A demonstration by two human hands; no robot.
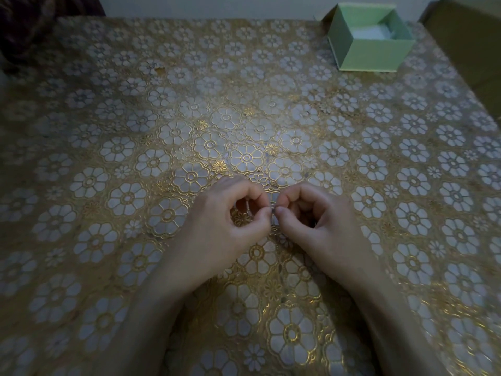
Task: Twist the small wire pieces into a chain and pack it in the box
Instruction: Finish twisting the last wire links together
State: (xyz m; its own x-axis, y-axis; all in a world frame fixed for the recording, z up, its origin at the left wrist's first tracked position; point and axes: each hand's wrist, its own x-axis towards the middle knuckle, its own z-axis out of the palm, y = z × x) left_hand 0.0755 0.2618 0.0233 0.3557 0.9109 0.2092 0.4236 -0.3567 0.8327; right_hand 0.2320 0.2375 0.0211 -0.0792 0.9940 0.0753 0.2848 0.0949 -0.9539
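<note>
My left hand (230,221) and my right hand (320,221) meet just above the table, thumb and forefinger pinched on each. Between the fingertips a tiny grey wire piece (273,211) shows; most of it is hidden by the fingers. The other fingers curl inward. An open pale green box (374,54) with a white lining stands at the far right of the table, well away from both hands.
The table carries a gold and white flower-patterned cloth (162,131). A brown cardboard box (471,36) stands at the far right edge. Dark fabric (32,23) lies past the far left corner.
</note>
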